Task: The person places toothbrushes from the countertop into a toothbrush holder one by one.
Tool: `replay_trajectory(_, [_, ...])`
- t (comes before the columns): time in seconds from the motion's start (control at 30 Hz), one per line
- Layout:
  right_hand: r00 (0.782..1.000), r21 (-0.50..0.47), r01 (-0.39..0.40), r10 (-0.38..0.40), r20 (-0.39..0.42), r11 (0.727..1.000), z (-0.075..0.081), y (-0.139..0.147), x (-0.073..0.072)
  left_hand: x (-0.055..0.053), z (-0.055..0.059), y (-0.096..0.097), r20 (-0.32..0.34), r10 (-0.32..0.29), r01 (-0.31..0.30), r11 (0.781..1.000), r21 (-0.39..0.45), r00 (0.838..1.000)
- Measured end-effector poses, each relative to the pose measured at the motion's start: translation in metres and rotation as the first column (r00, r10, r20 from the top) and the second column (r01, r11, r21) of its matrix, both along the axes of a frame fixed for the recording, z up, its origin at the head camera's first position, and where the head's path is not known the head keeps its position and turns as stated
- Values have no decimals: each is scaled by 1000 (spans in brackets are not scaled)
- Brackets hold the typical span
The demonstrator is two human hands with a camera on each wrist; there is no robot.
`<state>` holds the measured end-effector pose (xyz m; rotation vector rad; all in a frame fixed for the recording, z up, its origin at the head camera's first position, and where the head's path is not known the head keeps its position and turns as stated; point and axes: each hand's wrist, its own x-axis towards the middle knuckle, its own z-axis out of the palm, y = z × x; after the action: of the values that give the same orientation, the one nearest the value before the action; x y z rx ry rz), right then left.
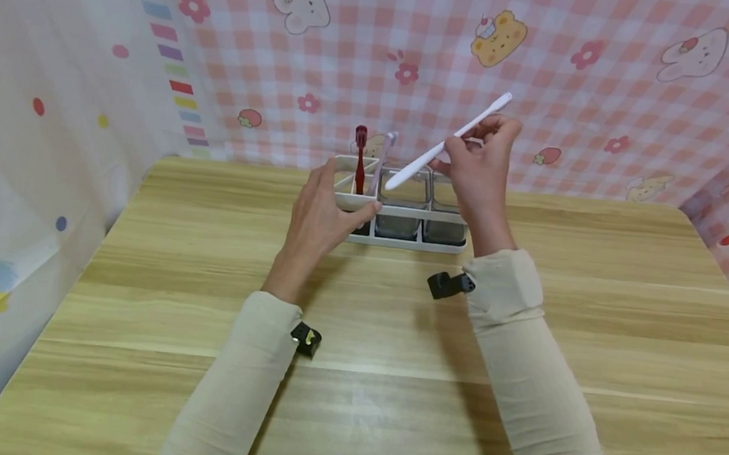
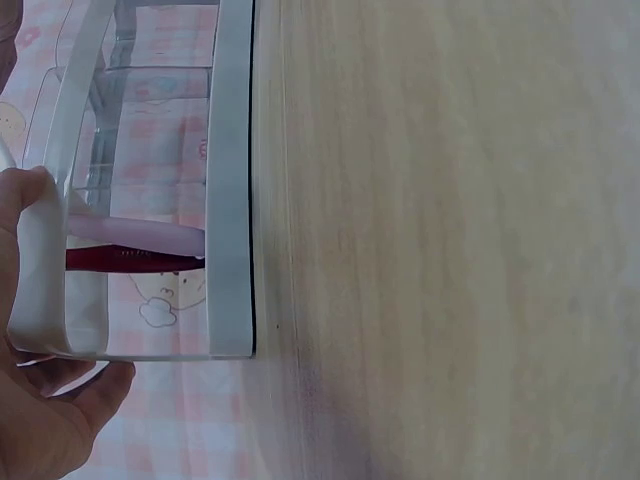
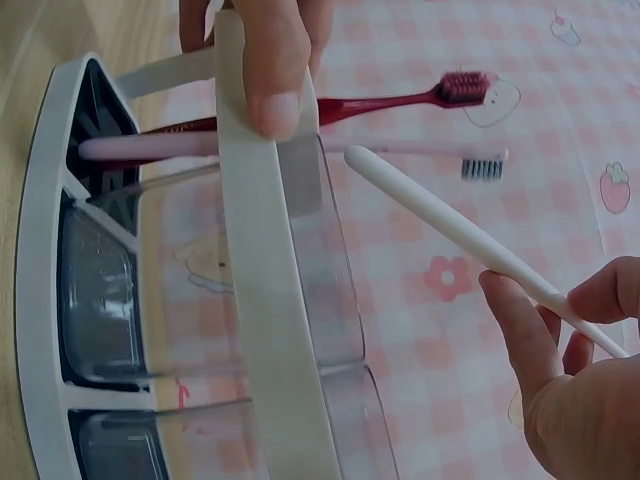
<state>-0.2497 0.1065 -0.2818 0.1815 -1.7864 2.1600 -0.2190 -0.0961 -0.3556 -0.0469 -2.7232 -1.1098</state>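
A white toothbrush [image 1: 419, 167] is pinched between thumb and fingers of my right hand [image 1: 483, 167], slanting above the holder with its handle end low. In the right wrist view, the tilted handle [image 3: 440, 216] stands apart from the rim. My left hand [image 1: 320, 213] grips the left end of the white toothbrush holder [image 1: 411, 245], thumb over the front rim. Inside the left section stand a dark red toothbrush [image 1: 360, 156] and a pale pink toothbrush [image 1: 380, 160], heads up. The bristles of the white one are not visible.
Two clear cups [image 1: 405, 188] sit in the holder's middle and right sections. A wood-grain table [image 1: 362, 401] lies beneath, with a pink checked cloth [image 1: 383, 12] hanging behind it and a white cloth [image 1: 29, 119] on the left.
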Motion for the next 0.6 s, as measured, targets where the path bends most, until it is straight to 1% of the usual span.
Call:
replay_trajectory(0.2, [1000,23,-7,7,8,1000,1,-10,4,0,0,0,-9,-8,8,1000,7,1000])
replay_trajectory(0.33, [1000,65,-5,5,7,998,0,-14,7,0,0,0,-1,-8,8,1000,6,1000])
replay_trajectory(0.43, [1000,109,-8,10,-10,994,-1,-16,8,0,1,0,9,-7,7,1000,2,1000])
replay_trajectory(0.6, [1000,153,-23,25,-12,988,-2,-19,8,0,2,0,8,-5,5,1000,-4,1000])
